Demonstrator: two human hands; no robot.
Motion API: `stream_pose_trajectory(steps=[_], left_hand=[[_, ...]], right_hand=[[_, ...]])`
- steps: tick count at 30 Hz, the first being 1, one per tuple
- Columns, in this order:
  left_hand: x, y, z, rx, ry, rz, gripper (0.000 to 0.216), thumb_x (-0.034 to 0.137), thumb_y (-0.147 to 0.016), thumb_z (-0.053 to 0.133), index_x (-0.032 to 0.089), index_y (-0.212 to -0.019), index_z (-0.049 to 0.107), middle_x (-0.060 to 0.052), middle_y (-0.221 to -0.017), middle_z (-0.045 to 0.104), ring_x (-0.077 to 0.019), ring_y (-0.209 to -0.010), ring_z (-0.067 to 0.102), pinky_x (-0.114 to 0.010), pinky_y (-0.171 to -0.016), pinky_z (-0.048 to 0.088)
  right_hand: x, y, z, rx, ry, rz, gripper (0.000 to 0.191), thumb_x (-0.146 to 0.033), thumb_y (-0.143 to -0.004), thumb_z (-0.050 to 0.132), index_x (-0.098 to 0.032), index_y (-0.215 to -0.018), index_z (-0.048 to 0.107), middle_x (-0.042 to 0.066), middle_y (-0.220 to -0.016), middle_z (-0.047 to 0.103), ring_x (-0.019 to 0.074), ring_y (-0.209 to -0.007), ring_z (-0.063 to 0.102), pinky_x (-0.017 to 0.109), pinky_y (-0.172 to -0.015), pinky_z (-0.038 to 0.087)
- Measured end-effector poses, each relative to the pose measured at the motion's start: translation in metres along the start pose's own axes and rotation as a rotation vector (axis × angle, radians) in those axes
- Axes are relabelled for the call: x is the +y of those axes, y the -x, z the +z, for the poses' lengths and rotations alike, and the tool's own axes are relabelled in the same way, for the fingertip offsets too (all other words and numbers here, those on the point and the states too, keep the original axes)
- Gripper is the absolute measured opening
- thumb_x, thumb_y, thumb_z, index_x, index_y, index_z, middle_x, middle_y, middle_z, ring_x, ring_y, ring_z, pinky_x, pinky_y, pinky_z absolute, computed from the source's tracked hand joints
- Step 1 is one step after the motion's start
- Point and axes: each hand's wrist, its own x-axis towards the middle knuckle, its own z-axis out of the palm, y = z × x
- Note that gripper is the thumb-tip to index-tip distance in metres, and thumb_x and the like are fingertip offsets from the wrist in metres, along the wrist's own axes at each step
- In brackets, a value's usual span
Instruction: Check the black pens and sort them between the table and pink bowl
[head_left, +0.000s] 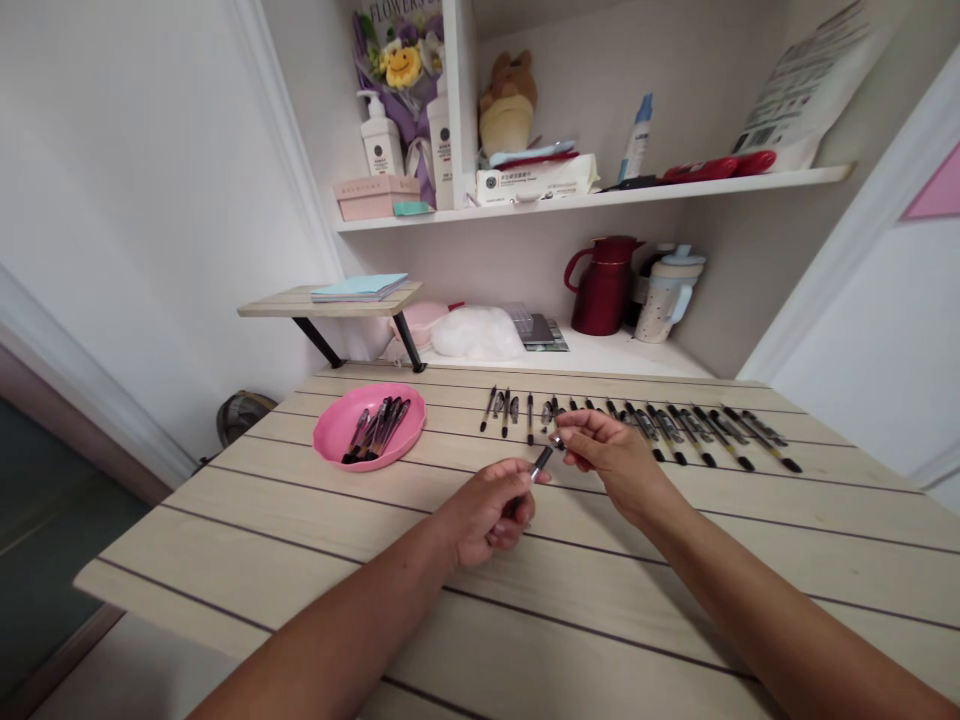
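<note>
My left hand (495, 508) is closed around a black pen (541, 462), whose dark end points up and to the right. Just beyond that end, the fingertips of my right hand (611, 458) pinch a small dark, shiny piece that looks like a pen cap (557, 441). The two are very close; whether they touch I cannot make out. Behind my hands lies a row of black pens (530, 418) with clear-and-dark caps (514, 409) beside some of them. Part of this row is hidden by my right hand. Several more pens (381, 428) lie in a pink bowl (330, 445) on the left.
The slatted wooden table (300, 540) fills the foreground. A small raised stand (277, 303) with blue paper (360, 287) stands at the back left. Behind are a red jug (604, 290), a pale tumbler (667, 300) and a white plastic bag (478, 332), under a loaded shelf (637, 198).
</note>
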Motion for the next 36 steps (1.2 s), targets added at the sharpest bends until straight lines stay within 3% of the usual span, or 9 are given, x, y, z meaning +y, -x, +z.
stream_pose_trajectory(steps=[8, 16, 24, 27, 32, 36], left_hand=[[-0.005, -0.006, 0.002, 0.139, -0.243, 0.060, 0.029, 0.038, -0.079, 0.042, 0.018, -0.099, 0.048, 0.008, -0.051, 0.041, -0.0025, -0.032, 0.020, -0.017, -0.034, 0.013], [-0.017, -0.010, 0.004, 0.388, -0.705, 0.345, 0.022, 0.030, -0.081, 0.038, 0.017, -0.092, 0.052, 0.004, -0.053, 0.049, -0.0094, -0.050, 0.045, -0.021, -0.052, 0.033], [-0.013, -0.011, 0.005, 0.334, -0.547, 0.291, 0.026, 0.032, -0.081, 0.040, 0.016, -0.098, 0.050, 0.006, -0.048, 0.046, -0.0075, -0.041, 0.037, -0.019, -0.048, 0.031], [-0.014, -0.012, 0.004, 0.317, -0.519, 0.280, 0.026, 0.032, -0.081, 0.040, 0.015, -0.099, 0.050, 0.007, -0.047, 0.046, -0.0071, -0.040, 0.036, -0.019, -0.047, 0.031], [-0.014, -0.011, 0.004, 0.319, -0.524, 0.281, 0.029, 0.033, -0.080, 0.041, 0.014, -0.101, 0.050, 0.006, -0.048, 0.047, -0.0073, -0.040, 0.036, -0.019, -0.047, 0.030], [-0.014, -0.010, 0.004, 0.319, -0.521, 0.291, 0.031, 0.034, -0.080, 0.041, 0.014, -0.101, 0.052, 0.006, -0.048, 0.047, -0.0073, -0.041, 0.036, -0.019, -0.047, 0.030]], right_hand=[[0.005, 0.000, 0.000, -0.034, 0.028, 0.004, 0.038, -0.036, -0.058, 0.070, -0.016, -0.089, 0.058, -0.004, -0.057, 0.052, 0.0072, -0.046, 0.046, 0.021, -0.043, 0.029], [0.005, 0.003, 0.005, -0.037, 0.023, -0.007, 0.041, -0.036, -0.059, 0.070, -0.017, -0.093, 0.055, -0.007, -0.052, 0.046, 0.0073, -0.046, 0.043, 0.022, -0.045, 0.030], [-0.003, 0.005, 0.000, -0.173, -0.155, 0.155, 0.036, -0.043, -0.067, 0.063, -0.017, -0.092, 0.062, 0.003, -0.075, 0.058, 0.0095, -0.057, 0.051, 0.022, -0.047, 0.035], [0.001, 0.004, -0.001, -0.206, -0.207, 0.190, 0.031, -0.036, -0.063, 0.069, -0.017, -0.087, 0.064, 0.001, -0.071, 0.058, 0.0083, -0.055, 0.050, 0.021, -0.046, 0.034], [0.008, 0.003, 0.002, -0.138, -0.197, 0.202, 0.025, -0.035, -0.058, 0.073, -0.016, -0.069, 0.061, -0.003, -0.053, 0.053, 0.0062, -0.046, 0.044, 0.020, -0.042, 0.029], [0.007, 0.003, 0.002, -0.187, -0.221, 0.188, 0.029, -0.037, -0.058, 0.073, -0.017, -0.077, 0.062, -0.001, -0.063, 0.058, 0.0076, -0.051, 0.048, 0.020, -0.044, 0.032]])
